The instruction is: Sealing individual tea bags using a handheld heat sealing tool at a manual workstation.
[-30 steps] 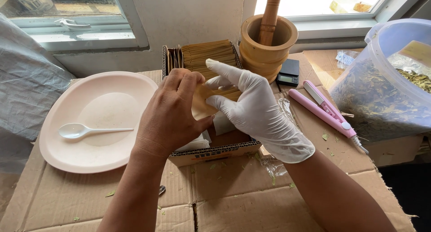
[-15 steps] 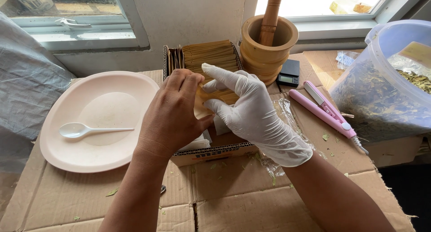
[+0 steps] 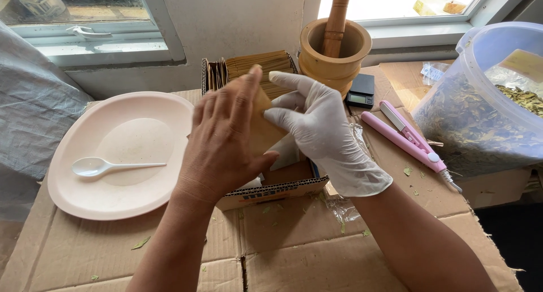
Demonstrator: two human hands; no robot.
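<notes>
I work at a makeshift packing spot by a window (image 3: 113, 37) in a plain room, more home workshop than shop. Flattened cardboard (image 3: 294, 252) covers my tabletop. Beyond my grip stand a wooden mortar and pestle (image 3: 335, 49) and a small digital scale (image 3: 361, 91); to its right, a tub of dried leaves (image 3: 481, 111) and a pink heat sealer (image 3: 404, 133).

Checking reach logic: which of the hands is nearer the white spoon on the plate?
Left. The bare left hand sits just right of the plate holding the white spoon; the gloved right hand is farther right, beyond the left.
</notes>
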